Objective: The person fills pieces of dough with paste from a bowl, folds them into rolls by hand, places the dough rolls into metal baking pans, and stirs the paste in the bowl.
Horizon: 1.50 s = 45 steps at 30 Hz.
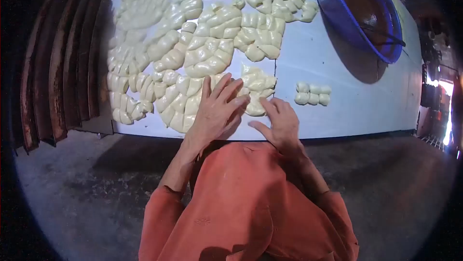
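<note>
Pale, glossy dough (176,97) lies on the table in flattened slabs scored into rounded lumps. My left hand (217,109) rests over the slab nearest me, its fingers stretched out and slightly spread. To the right of it, my right hand (282,123) has its thumb and fingers apart. Its fingertips are at the near right edge of a smaller dough piece (256,85). Neither hand grips anything that I can see. The left hand hides part of the dough beneath it.
A small block of dough balls (312,94) sits to the right on the white table (357,116). A blue basin (333,7) holding brown stuff stands at the back right, with a dark stick across it. Rusty metal trays (62,63) stand stacked at the left.
</note>
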{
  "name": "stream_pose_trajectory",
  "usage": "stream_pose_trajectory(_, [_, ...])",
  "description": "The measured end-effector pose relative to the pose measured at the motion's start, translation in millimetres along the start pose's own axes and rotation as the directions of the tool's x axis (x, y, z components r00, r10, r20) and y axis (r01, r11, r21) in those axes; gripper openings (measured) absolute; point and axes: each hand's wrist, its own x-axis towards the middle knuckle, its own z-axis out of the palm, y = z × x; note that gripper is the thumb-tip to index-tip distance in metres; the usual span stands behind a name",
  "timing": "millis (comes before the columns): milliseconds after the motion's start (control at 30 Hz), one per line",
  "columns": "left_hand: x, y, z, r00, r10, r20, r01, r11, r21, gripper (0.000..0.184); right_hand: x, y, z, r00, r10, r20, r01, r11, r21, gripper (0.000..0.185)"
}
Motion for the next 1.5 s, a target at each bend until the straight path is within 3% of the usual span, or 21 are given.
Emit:
stream_pose_trajectory(200, [6, -1, 1, 1.0, 0.018, -0.005, -0.018, 0.999, 0.045, 0.037, -8, 8, 6, 0.991, -0.06, -0.118, 0.06, 0.998, 0.0, 0.023])
stream_pose_trajectory(267, [6, -2, 4, 1.0, 0.013, -0.022, -0.011, 0.996, 0.088, 0.037, -29, 18, -15, 0.983, 0.163, 0.086, -0.184, 0.9, 0.395, 0.018])
stream_pose_trajectory(333, [6, 3, 1, 1.0, -0.006, -0.01, 0.007, 0.997, 0.078, 0.038, -58, 44, -40, 0.954, 0.248, 0.169, -0.299, 0.843, 0.447, 0.021])
stream_pose_trajectory(400, [6, 5, 0, 1.0, -0.018, 0.005, 0.018, 0.998, 0.068, 0.038, -98, 81, -50, 0.833, 0.523, 0.178, -0.489, 0.547, 0.68, 0.018])
stream_pose_trajectory(533, [6, -1, 5, 1.0, 0.017, 0.0, -0.017, 0.996, 0.09, 0.04, -117, 99, -91, 0.737, 0.675, -0.037, -0.127, 0.192, 0.973, 0.027])
stream_pose_trajectory(633, [8, 10, 3, 1.0, -0.006, -0.026, 0.007, 0.999, 0.037, 0.053, -100, 86, -97, 0.701, 0.713, -0.002, -0.089, 0.09, 0.992, 0.051])
stream_pose_trajectory(700, [19, 31, 3, 0.998, 0.038, -0.049, -0.042, 0.995, -0.087, 0.058, -79, 67, -93, 0.723, 0.685, 0.095, -0.172, 0.045, 0.984, 0.055])
stream_pose_trajectory(767, [35, 54, -8, 0.999, 0.032, 0.005, -0.029, 0.963, -0.269, 0.072, -74, 75, -74, 0.819, 0.524, 0.233, -0.141, -0.21, 0.967, 0.047])
stream_pose_trajectory(800, [45, 63, -11, 0.998, 0.042, 0.035, -0.023, 0.902, -0.431, 0.08, -67, 72, -68, 0.824, 0.515, 0.235, -0.139, -0.218, 0.966, 0.047])
stream_pose_trajectory(867, [58, 77, 2, 1.0, 0.027, 0.01, -0.016, 0.813, -0.582, 0.08, -52, 66, -52, 0.913, 0.293, 0.284, -0.106, -0.501, 0.859, 0.035])
stream_pose_trajectory(900, [61, 77, 9, 1.0, 0.016, 0.009, -0.008, 0.823, -0.567, 0.08, -46, 67, -41, 0.886, 0.347, 0.308, -0.167, -0.38, 0.91, 0.027])
stream_pose_trajectory(933, [63, 76, 18, 0.972, -0.029, 0.231, 0.203, 0.594, -0.778, 0.073, -40, 63, -36, 0.89, 0.335, 0.309, -0.168, -0.389, 0.906, 0.027])
stream_pose_trajectory(967, [64, 75, 21, 0.898, 0.003, 0.44, 0.42, 0.295, -0.858, 0.065, -36, 59, -32, 0.913, 0.338, 0.228, -0.192, -0.137, 0.972, 0.027])
stream_pose_trajectory(1000, [63, 75, 20, 0.898, 0.0, 0.44, 0.419, 0.302, -0.856, 0.065, -34, 57, -30, 0.935, 0.324, 0.146, -0.196, 0.128, 0.972, 0.027])
stream_pose_trajectory(1033, [62, 74, 19, 0.904, -0.045, 0.425, 0.419, 0.3, -0.857, 0.056, -26, 44, -51, 0.84, 0.368, 0.398, -0.422, -0.016, 0.906, 0.033])
stream_pose_trajectory(1133, [54, 66, 22, 0.912, -0.148, 0.384, 0.411, 0.355, -0.84, 0.035, -23, 45, -60, 0.773, 0.468, 0.429, -0.539, 0.126, 0.833, 0.041])
stream_pose_trajectory(1267, [46, 65, 24, 0.903, -0.206, 0.376, 0.425, 0.304, -0.853, 0.028, -26, 46, -58, 0.768, 0.48, 0.424, -0.543, 0.139, 0.828, 0.035])
stream_pose_trajectory(1333, [44, 65, 25, 0.883, -0.192, 0.428, 0.461, 0.184, -0.868, 0.03, -24, 47, -57, 0.747, 0.447, 0.492, -0.582, 0.082, 0.809, 0.026])
stream_pose_trajectory(1400, [41, 63, 27, 0.904, -0.183, 0.386, 0.421, 0.224, -0.879, 0.034, -25, 51, -48, 0.786, 0.378, 0.489, -0.541, 0.037, 0.84, 0.027])
stream_pose_trajectory(1433, [40, 63, 28, 0.923, -0.169, 0.346, 0.381, 0.263, -0.887, 0.039, -19, 42, -53, 0.805, 0.41, 0.429, -0.547, 0.234, 0.804, 0.025])
stream_pose_trajectory(1500, [41, 62, 22, 0.914, -0.178, 0.364, 0.403, 0.302, -0.864, 0.051, -22, 53, -42, 0.826, 0.415, 0.382, -0.534, 0.354, 0.768, 0.023])
